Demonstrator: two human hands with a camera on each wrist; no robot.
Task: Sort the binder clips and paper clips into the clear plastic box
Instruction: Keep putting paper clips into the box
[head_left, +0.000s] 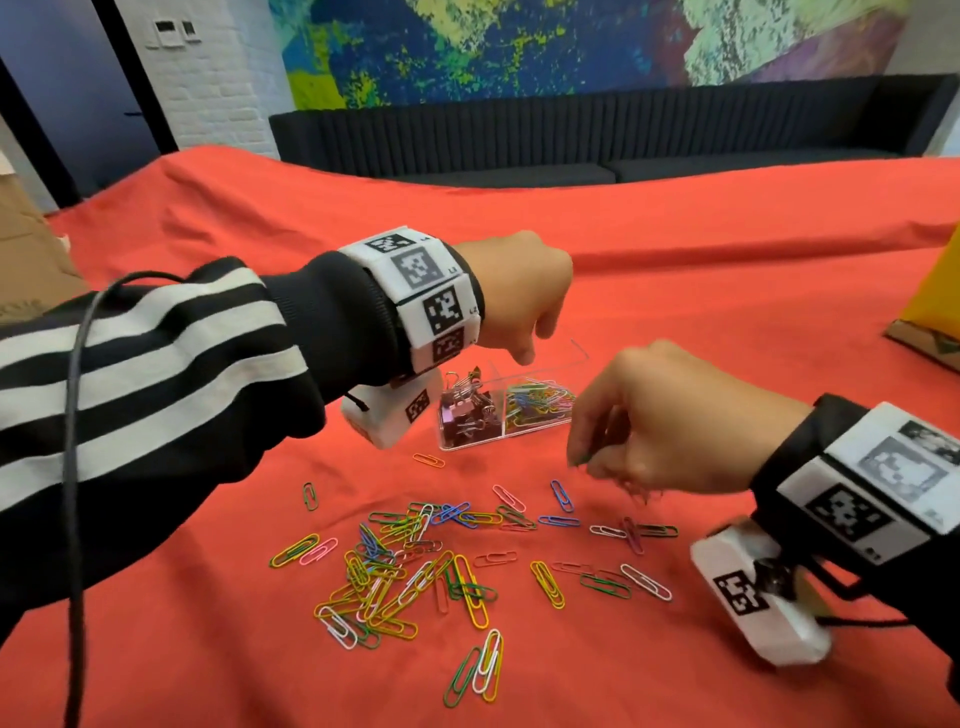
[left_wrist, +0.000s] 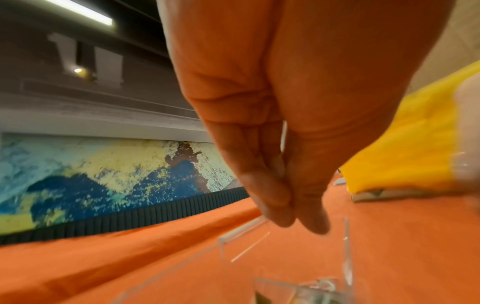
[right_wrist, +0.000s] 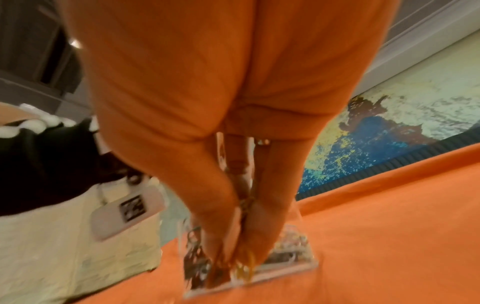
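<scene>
A clear plastic box sits on the red cloth with its lid raised. Silver binder clips fill its left compartment, coloured paper clips its right. My left hand hovers over the box, thumb and fingertips meeting at the lid's upper edge. Just right of the box, my right hand pinches a bunch of paper clips; some dangle under the palm. Several loose paper clips lie scattered on the cloth in front of the box.
A yellow object on a cardboard base stands at the right edge. Brown cardboard lies off the table's left side, and a dark sofa runs behind. A black cable hangs over my left sleeve.
</scene>
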